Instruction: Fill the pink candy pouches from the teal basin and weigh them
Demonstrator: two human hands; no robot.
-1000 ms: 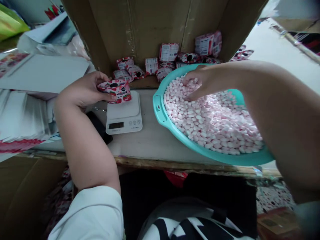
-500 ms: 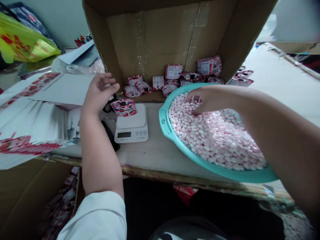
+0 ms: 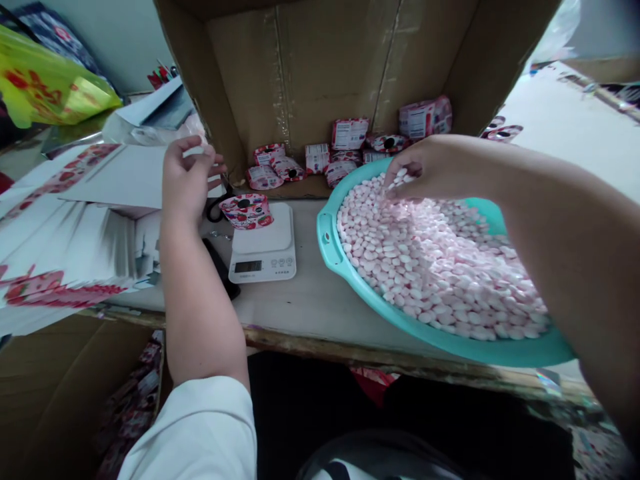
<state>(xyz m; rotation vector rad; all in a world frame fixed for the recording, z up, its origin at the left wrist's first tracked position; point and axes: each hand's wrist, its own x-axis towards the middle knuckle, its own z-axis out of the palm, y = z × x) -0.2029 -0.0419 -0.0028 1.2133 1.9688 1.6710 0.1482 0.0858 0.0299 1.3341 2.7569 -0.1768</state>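
a: where's the right hand (image 3: 430, 175) just now?
b: down in the teal basin (image 3: 326, 239), at its far side, fingertips pinched shut on a few of the candies (image 3: 440, 267). the pink and white pile fills the basin nearly to the rim.
a: and the left hand (image 3: 186, 179)?
b: raised over by the white sheets (image 3: 125, 179), left of the scale (image 3: 263, 248). fingers bent in round something white; whether it truly grips it, i cannot tell from here.
a: anything on the scale?
b: one strawberry pouch (image 3: 246, 211), mouth open, standing on the far left corner of the plate, apart from both hands.
a: and behind?
b: a cardboard box (image 3: 325, 73) on its side, with filled pouches (image 3: 350, 143) lying along its back wall, just beyond the basin. flat printed pouches (image 3: 55, 290) are fanned out at the left end of the table.
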